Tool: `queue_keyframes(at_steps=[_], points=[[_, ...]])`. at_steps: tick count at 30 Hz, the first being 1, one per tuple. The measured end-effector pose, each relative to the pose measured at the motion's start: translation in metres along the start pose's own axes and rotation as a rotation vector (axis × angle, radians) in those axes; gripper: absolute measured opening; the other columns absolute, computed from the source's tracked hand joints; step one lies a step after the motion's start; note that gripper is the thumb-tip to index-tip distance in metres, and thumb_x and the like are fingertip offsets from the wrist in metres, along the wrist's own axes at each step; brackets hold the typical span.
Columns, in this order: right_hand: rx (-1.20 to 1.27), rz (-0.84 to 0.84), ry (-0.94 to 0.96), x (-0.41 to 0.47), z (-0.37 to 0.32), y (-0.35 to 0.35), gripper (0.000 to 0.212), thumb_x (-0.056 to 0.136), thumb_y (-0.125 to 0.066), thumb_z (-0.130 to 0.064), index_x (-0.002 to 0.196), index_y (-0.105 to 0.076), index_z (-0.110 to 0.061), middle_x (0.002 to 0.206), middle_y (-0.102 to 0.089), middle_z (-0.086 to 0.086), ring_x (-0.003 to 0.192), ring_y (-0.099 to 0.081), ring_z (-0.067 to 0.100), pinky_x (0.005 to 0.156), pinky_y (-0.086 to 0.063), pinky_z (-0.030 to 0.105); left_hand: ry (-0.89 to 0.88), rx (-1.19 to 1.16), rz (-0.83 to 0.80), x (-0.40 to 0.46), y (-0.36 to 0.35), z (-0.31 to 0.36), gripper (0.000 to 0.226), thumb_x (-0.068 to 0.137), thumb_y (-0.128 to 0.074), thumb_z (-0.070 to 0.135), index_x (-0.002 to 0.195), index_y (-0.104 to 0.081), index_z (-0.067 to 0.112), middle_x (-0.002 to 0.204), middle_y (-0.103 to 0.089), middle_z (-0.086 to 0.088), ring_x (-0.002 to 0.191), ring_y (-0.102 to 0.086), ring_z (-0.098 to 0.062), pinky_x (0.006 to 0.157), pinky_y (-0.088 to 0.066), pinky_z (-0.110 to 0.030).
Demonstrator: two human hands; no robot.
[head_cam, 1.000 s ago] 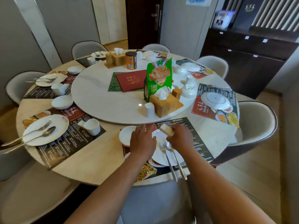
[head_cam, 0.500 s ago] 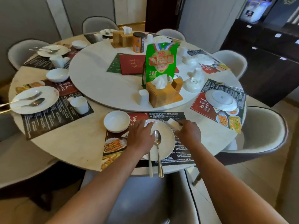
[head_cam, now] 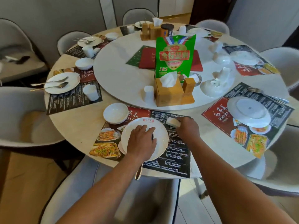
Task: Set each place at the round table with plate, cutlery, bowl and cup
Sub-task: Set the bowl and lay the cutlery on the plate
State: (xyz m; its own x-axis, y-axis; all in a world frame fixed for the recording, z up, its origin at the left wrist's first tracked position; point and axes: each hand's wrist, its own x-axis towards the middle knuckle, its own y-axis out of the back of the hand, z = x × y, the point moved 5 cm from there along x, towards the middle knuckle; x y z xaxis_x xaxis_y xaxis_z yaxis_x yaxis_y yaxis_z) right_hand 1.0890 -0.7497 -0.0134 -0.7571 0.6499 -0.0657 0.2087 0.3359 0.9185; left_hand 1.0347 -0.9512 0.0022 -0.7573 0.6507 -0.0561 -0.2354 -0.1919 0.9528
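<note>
At the near place, one bowl [head_cam: 115, 113] sits left of the plate [head_cam: 144, 139], leaving the mat's middle free. The left hand [head_cam: 142, 141] lies on the plate with fingers loosely bent, probably steadying it over the cutlery; one handle [head_cam: 138, 172] pokes out below. The right hand [head_cam: 187, 129] grips one white cup [head_cam: 173, 121], likely to set it at the plate's right on the table [head_cam: 77, 135]

Left hand [head_cam: 141, 139] on plate [head_cam: 160, 135] — right hand [head_cam: 187, 129] grips cup [head_cam: 173, 121].
</note>
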Motion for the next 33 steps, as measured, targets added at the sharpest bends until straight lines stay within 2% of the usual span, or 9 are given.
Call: queue_keyframes(at_steps=[6,17,21,26,31,33], points=[[-0.002,-0.061,0.071,0.019,0.001,-0.007,0.043,0.082,-0.058,-0.004,0.121,-0.070,-0.021,0.105,-0.071,0.015,0.100,-0.064,0.037,0.082,-0.052,0.038,0.065,-0.020,-0.006,0.010,-0.006,-0.001,0.051,0.101,-0.051,0.041,0.150,-0.043,0.032,0.158,-0.039,-0.001,0.147,-0.029,-0.025,0.123,-0.023,-0.046],[-0.053,-0.071,0.132,0.025,-0.003,-0.005,0.048,0.083,-0.061,-0.009,0.127,-0.066,-0.028,0.106,-0.072,0.009,0.098,-0.065,0.032,0.080,-0.051,0.036,0.117,-0.030,0.019,0.020,-0.010,-0.007,0.051,0.100,-0.051,0.043,0.149,-0.043,0.030,0.156,-0.042,-0.001,0.146,-0.032,-0.025,0.122,-0.027,-0.046],[-0.041,-0.073,0.095,0.020,-0.002,0.004,0.051,0.083,-0.066,-0.014,0.133,-0.061,-0.026,0.115,-0.070,0.006,0.105,-0.064,0.030,0.084,-0.050,0.036,0.101,-0.044,0.029,0.018,-0.005,-0.009,0.051,0.100,-0.051,0.041,0.149,-0.044,0.030,0.155,-0.043,-0.001,0.145,-0.033,-0.026,0.121,-0.028,-0.046],[-0.034,0.011,0.078,0.008,-0.013,0.023,0.051,0.085,-0.067,-0.022,0.136,-0.059,-0.025,0.125,-0.066,0.001,0.111,-0.063,0.024,0.086,-0.050,0.035,0.069,-0.056,0.057,0.014,0.011,-0.015,0.051,0.101,-0.049,0.041,0.150,-0.042,0.027,0.156,-0.041,-0.003,0.146,-0.028,-0.027,0.121,-0.024,-0.046],[-0.084,0.085,0.248,-0.009,-0.056,0.030,0.045,0.086,-0.068,-0.026,0.130,-0.063,-0.024,0.128,-0.063,0.001,0.111,-0.063,0.024,0.087,-0.054,0.039,0.104,-0.042,0.109,0.012,0.024,-0.028,0.051,0.099,-0.051,0.042,0.148,-0.045,0.027,0.155,-0.042,-0.003,0.147,-0.028,-0.028,0.119,-0.027,-0.050],[-0.139,0.089,0.342,-0.007,-0.078,0.029,0.041,0.086,-0.066,-0.021,0.127,-0.065,-0.023,0.126,-0.063,0.003,0.110,-0.061,0.026,0.085,-0.054,0.039,0.124,-0.017,0.121,0.012,0.030,-0.032,0.052,0.099,-0.051,0.042,0.148,-0.044,0.025,0.154,-0.042,-0.004,0.144,-0.030,-0.028,0.117,-0.029,-0.048]])
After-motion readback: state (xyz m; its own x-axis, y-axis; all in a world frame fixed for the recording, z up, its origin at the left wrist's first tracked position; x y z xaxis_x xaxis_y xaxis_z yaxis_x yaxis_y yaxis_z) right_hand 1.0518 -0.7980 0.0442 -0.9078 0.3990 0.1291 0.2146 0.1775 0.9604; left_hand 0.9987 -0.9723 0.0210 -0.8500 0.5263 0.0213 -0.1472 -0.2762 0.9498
